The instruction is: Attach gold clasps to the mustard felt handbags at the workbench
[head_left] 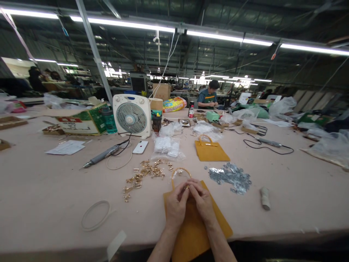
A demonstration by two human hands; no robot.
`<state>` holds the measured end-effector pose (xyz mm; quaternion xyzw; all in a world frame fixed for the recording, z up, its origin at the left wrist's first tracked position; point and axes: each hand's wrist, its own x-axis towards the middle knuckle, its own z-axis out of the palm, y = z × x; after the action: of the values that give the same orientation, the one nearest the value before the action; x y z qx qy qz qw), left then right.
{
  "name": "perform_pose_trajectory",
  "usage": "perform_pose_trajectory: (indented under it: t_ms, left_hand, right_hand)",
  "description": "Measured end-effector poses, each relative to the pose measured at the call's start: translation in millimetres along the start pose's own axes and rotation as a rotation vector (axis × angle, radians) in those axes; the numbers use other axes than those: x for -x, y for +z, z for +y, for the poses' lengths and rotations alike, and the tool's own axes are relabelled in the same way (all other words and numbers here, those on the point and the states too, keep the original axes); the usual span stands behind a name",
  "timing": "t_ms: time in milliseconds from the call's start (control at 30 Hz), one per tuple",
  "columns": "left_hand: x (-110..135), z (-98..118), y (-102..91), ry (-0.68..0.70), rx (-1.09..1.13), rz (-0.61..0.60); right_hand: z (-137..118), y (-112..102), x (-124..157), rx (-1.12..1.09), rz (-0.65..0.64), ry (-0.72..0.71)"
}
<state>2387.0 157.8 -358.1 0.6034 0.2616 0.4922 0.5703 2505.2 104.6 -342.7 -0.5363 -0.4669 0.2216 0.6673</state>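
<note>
Where our left hand (176,206) and right hand (202,203) pinch a small gold fitting (187,187) over the mustard panel (192,233), near its handle (181,169), we should hold it square with even pressure.

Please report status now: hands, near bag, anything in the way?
Left hand and right hand together, pinching gold fitting. Near bag beneath, reaching past table edge. Nothing visibly blocking; loose fittings to the left.
</note>
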Motion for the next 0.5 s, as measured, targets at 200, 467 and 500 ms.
perform_pose_trajectory:
  t_ms: [200, 467, 500]
  left_hand:
    - [-0.5, -5.0, -0.7, -0.016, 0.093, -0.029]
    - [0.6, 0.7, 4.6, 0.038, -0.109, 0.001]
    - [1.2, 1.3, 4.4, 0.058, -0.148, 0.010]
  right_hand:
    - [-0.3, -0.9, 4.4, 0.129, 0.043, -0.065]
    - [-8.4, -6.5, 5.4, 0.004, 0.097, 0.092]
    - [-9.3, -5.8, 5.6, 0.014, 0.089, 0.104]
